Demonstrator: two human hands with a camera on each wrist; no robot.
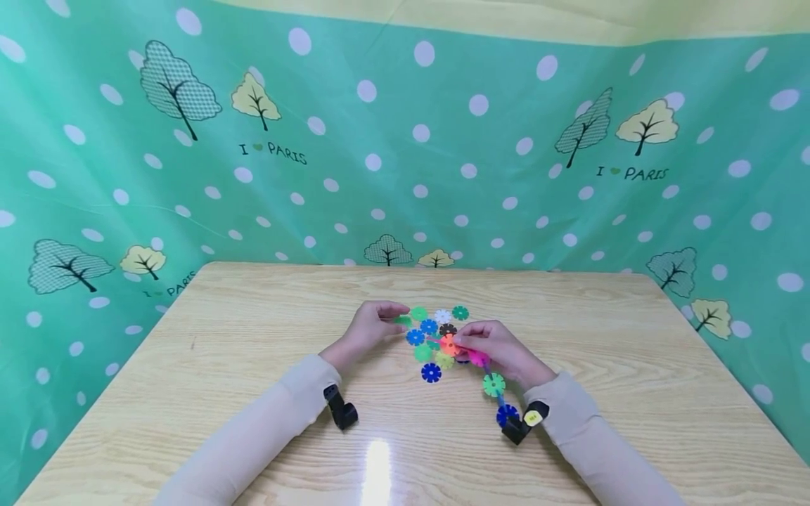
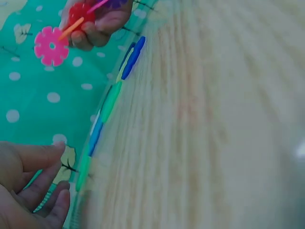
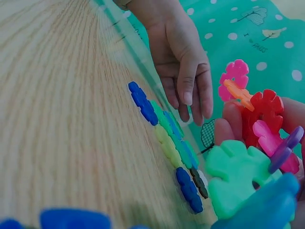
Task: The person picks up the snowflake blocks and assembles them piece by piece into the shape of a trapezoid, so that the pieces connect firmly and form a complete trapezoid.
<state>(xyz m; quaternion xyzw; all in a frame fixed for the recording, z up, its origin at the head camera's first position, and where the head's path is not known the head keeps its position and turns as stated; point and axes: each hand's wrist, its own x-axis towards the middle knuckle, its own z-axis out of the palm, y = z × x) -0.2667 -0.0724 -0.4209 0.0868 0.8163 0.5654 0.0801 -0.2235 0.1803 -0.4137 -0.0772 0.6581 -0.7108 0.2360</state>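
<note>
Lengthwise, the disc chain (image 1: 494, 384) slants toward near right.

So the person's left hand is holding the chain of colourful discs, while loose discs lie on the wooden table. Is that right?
Not quite: the head view shows the right hand holding the chain of colourful discs, not the left. Loose discs do lie on the wooden table.

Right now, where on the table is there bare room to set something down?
The wood-grain tabletop is bare left of the left hand, right of the right hand, and between the wrist cameras. It's crowded between the hands, where loose snowflake discs cluster and the right hand holds a linked disc chain.
</note>
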